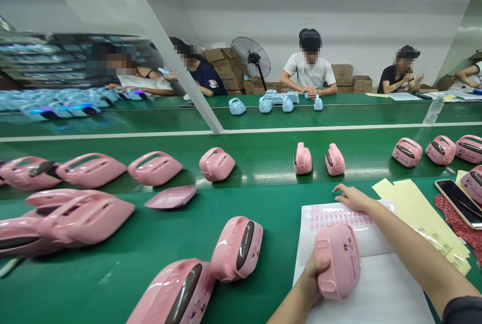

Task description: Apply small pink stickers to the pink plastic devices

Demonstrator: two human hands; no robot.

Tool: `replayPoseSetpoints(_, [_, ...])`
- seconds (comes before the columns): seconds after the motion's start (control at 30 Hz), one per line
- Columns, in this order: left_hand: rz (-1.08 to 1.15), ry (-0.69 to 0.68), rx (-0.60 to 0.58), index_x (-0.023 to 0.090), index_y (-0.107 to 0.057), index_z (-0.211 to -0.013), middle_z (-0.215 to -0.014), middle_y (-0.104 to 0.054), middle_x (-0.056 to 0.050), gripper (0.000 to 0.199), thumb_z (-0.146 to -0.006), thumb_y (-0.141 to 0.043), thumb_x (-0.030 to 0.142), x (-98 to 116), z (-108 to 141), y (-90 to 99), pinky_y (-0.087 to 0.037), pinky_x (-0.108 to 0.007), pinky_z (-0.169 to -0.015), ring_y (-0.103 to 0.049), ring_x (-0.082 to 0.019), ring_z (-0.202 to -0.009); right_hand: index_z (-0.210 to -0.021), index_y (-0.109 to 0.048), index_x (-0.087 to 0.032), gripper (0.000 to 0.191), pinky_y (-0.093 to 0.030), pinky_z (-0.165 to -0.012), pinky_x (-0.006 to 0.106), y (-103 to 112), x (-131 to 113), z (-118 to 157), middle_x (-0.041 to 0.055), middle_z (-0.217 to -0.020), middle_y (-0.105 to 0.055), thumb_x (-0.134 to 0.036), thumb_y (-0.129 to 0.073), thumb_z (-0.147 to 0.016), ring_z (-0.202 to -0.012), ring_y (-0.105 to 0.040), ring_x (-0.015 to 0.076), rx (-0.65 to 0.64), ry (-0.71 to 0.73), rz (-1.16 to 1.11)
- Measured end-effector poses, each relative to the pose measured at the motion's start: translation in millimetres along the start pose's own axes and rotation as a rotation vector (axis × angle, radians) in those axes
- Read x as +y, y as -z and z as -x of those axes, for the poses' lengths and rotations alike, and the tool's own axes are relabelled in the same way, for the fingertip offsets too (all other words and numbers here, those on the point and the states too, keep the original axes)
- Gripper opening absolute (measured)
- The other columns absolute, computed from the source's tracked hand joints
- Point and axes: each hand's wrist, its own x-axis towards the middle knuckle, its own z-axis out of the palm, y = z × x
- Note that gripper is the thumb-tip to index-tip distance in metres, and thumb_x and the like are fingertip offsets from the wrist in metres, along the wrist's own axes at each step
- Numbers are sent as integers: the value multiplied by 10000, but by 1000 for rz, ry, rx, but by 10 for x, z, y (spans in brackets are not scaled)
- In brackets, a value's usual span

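My left hand (312, 276) grips a pink plastic case (341, 261) by its side, holding it above a white sheet (320, 216). Small dark decorations show on the case's face. Rows of small pink stickers (320, 218) run across the upper part of the sheet. My right hand (352, 198) reaches over the sheet's top edge with its fingers apart and nothing visible in them. Left of the sheet, a pink case with a dark window (238, 248) touches another like it (175, 296).
Pink cases (216, 164) line the green belt (263, 150) ahead. Yellow papers (422, 218) and a phone (457, 201) lie at right. More cases (86, 213) crowd the left. Beyond a slanted white post (165, 47), several people sit at a table with light-blue cases (237, 106).
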Motion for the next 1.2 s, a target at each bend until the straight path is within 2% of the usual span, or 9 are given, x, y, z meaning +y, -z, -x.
replayPoseSetpoints(0.1, [31, -5, 14, 131, -657, -1069, -912, -726, -147, 522, -622, -711, 394, -35, -37, 117, -385, -490, -916, -593, -369, -1031, -1179, -504, -151, 300, -411, -678, 272, -63, -122, -1, 59, -836, -671, -176, -435, -888, -786, -617, 192, 34, 22, 38])
replayPoseSetpoints(0.2, [54, 1, 13, 143, -717, -936, -859, -741, -133, 379, -653, -692, 394, -52, -32, 186, -360, -499, -950, -604, -361, -1026, -1202, -481, -160, 342, -415, -753, 253, -118, -336, -56, 68, -971, -674, -132, -467, -861, -897, -617, 173, 17, 101, 65])
replayPoseSetpoints(0.3, [64, 16, 9, 134, -720, -936, -890, -740, -146, 390, -639, -703, 385, -47, -23, 179, -360, -515, -949, -608, -376, -1019, -1223, -469, -184, 430, -427, -758, 253, -198, -589, -137, 52, -991, -688, -133, -556, -804, -917, -628, 181, -51, 190, 114])
replayPoseSetpoints(0.43, [72, 24, 17, 121, -678, -1047, -951, -729, -166, 476, -643, -699, 373, -42, -32, 156, -380, -516, -935, -614, -385, -1009, -1176, -510, -147, 420, -425, -766, 346, -308, -807, -224, 116, -966, -692, -82, -559, -765, -928, -628, 273, -94, 237, 233])
replayPoseSetpoints(0.63, [81, 27, 36, 134, -669, -1065, -981, -723, -159, 477, -649, -695, 367, -54, -37, 181, -393, -521, -927, -609, -383, -1022, -1100, -557, -128, 352, -428, -768, 375, -350, -813, -275, 166, -1031, -647, -16, -490, -773, -964, -596, 288, -108, 329, 285])
replayPoseSetpoints(0.8, [87, 37, 44, 136, -704, -985, -962, -726, -156, 431, -632, -709, 382, -49, -50, 135, -397, -541, -916, -599, -394, -1032, -1075, -591, -161, 350, -415, -823, 363, -396, -703, -267, 122, -962, -635, 1, -500, -777, -951, -575, 238, -104, 427, 170])
replayPoseSetpoints(0.97, [92, 32, 64, 85, -706, -945, -938, -721, -196, 451, -584, -749, 352, -39, -53, 121, -394, -547, -915, -600, -418, -1017, -988, -608, -180, 385, -457, -760, 305, -436, -636, -256, 20, -767, -631, 44, -556, -679, -794, -598, 177, 7, 376, -100])
replayPoseSetpoints(1.1, [108, -29, 105, 90, -693, -972, -922, -726, -181, 465, -582, -767, 332, -31, -43, 180, -399, -520, -926, -601, -397, -1025, -1063, -520, -190, 264, -488, -666, 290, -261, -607, -101, 22, -789, -625, -114, -474, -815, -713, -608, 151, 226, 233, -363])
replayPoseSetpoints(1.2, [140, -141, 173, 158, -678, -1033, -937, -733, -116, 455, -683, -694, 448, 15, -60, 141, -419, -462, -927, -607, -336, -1034, -1114, -431, -188, 240, -492, -625, 282, -113, -618, 239, 45, -816, -627, -243, -385, -885, -780, -626, 167, 377, 156, -561])
